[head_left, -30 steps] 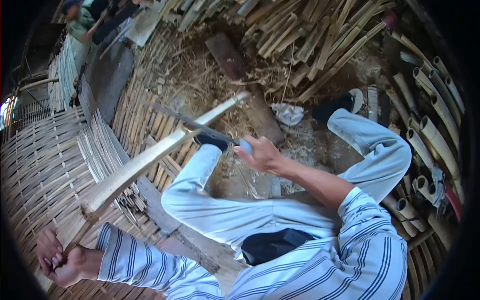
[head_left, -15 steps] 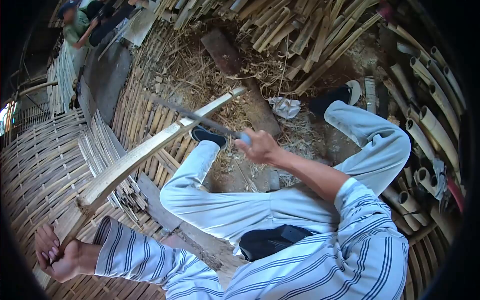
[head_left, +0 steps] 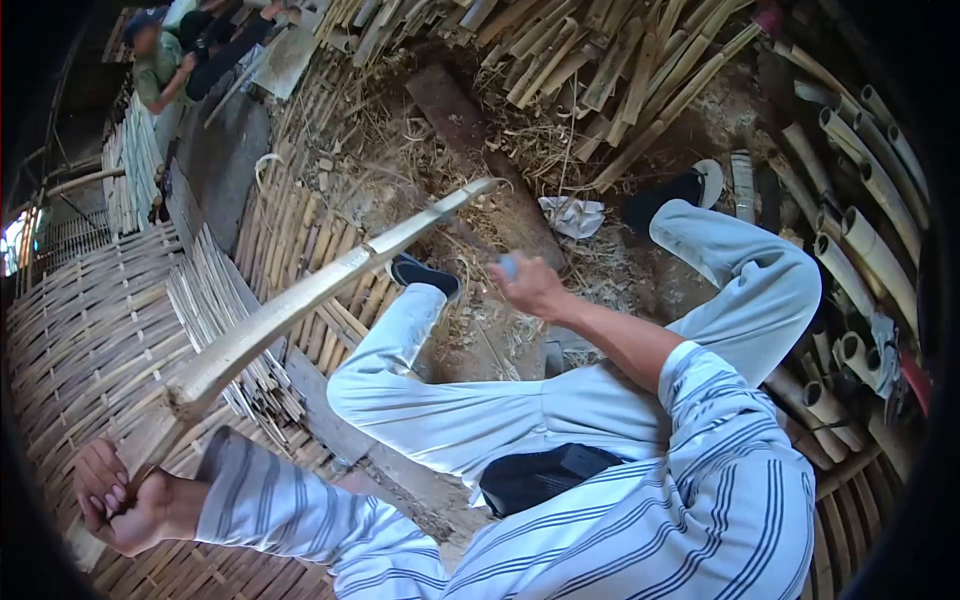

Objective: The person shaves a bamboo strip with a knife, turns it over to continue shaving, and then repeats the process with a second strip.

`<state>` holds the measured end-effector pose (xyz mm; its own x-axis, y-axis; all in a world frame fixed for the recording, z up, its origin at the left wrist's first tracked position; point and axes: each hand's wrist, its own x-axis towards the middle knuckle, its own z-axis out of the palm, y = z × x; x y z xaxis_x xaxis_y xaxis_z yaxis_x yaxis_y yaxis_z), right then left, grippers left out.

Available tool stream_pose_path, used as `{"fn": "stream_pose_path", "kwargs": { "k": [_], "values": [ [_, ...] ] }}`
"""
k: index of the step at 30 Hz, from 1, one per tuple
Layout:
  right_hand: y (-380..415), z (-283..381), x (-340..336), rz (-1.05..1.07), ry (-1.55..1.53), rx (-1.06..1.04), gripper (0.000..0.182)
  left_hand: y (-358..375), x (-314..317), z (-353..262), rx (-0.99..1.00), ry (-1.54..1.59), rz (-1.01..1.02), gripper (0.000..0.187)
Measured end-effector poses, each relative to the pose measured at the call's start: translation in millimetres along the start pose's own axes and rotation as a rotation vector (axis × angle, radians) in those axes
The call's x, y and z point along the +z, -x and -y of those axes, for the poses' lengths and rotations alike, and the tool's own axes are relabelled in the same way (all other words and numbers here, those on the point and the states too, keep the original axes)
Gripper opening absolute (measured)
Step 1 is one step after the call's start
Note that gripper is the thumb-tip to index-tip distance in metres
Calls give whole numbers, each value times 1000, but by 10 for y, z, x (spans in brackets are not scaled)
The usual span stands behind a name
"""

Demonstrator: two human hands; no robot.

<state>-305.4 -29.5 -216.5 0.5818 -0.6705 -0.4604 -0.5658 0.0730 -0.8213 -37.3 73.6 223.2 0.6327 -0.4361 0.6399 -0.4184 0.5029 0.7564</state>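
So the blade that lay across the slat half a second ago has swung off it, and now it's just a motion blur running from the right hand toward the slat's far end, so I can't really say how close it sits to the wood. That hand is closed tight around a knife with a pale blue handle, of which only the butt pokes out above the fist, and it's sitting a bit higher and further right than before. Left hand is down in the bottom-left corner, fingers curled fully around the thin near end of the slat, pretty much where it was. From there the slat, a long pale split of bamboo, angles up and to the right, over the mat and the person's left shin, with its far tip in the air over the straw litter. Both legs are in light trousers, knees bent, dark shoes planted on the dirt, and there's a dark pouch in the lap. Under the left arm there's a woven mat of bamboo strips, with a loose bundle of thin strips lying on it. Further out: a heap of split offcuts along the top, round poles stacked on the right, a crumpled rag by the right foot, and another person up in the top-left corner.
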Motion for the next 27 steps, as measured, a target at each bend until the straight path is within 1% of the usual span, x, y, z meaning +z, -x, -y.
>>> {"fn": "stream_pose_path", "kwargs": {
  "k": [1, 2, 3, 4, 5, 6, 7, 8, 9, 10, 12, 13, 16, 17, 18, 19, 20, 22, 25, 26, 27],
  "values": [
    [-106, -257, 18, -69, 18, 99, 54, 25, 47, 0, 27, -10, -26, 25],
    [-331, -661, 39, -54, 102, 69, 56, 38, 67, -19, 23, 14, -6, 26],
    [-429, -1108, 30, -83, 93, 319, 61, 62, 70, -29, 18, 41, 12, 26],
    [-478, -1089, 39, -115, 57, 289, 61, 63, 63, -32, 9, 67, 34, 27],
    [-520, -1046, 68, -143, 24, 262, 61, 54, 54, -50, -49, 136, 128, 29],
    [-537, -1037, 98, -151, 6, 238, 61, 61, 61, 4, 2, 30, -13, 29],
    [-456, -759, 64, -123, -9, 254, 61, 62, 99, 49, 39, -97, -151, 30],
    [-344, -528, 91, -89, -41, 208, 61, 41, 124, 103, 85, -212, -273, 30],
    [-295, -328, 79, -73, -69, 149, 61, -66, -102, 92, 13, -226, -231, 31],
    [-213, -237, 101, -44, -100, 100, 62, -85, -94, 137, 23, -264, -303, 31],
    [-102, -206, 105, -15, 19, 20, 59, -133, -40, 246, 38, -345, -441, 31],
    [-72, -203, 113, -1, 80, -25, 58, -123, -8, 282, 48, -380, -474, 30],
    [-315, -834, 212, -163, 105, 256, 53, -122, 135, 294, 105, -447, -559, 30],
    [-409, -873, 128, -123, 77, 241, 52, -170, 52, 261, 89, -431, -527, 30],
    [-450, -915, 122, -76, 40, 237, 52, -220, -7, 253, 103, -459, -541, 30],
    [-474, -938, 110, -26, 9, 236, 52, -211, 69, 280, 111, -489, -559, 30],
    [-441, -766, 90, -53, 0, 116, 52, -171, 90, 301, 116, -527, -591, 31],
    [-244, -99, 79, -107, -32, -118, 53, -202, -22, 327, 93, -565, -578, 31],
    [-131, 102, 114, 9, -47, -122, 54, -176, 8, 305, 33, -581, -592, 31],
    [-108, 1, 200, -34, -53, -43, 54, -158, 99, 267, 9, -583, -598, 30],
    [-152, -219, 291, -90, -58, 27, 55, -138, 249, 236, -24, -530, -655, 29]
  ]
}}
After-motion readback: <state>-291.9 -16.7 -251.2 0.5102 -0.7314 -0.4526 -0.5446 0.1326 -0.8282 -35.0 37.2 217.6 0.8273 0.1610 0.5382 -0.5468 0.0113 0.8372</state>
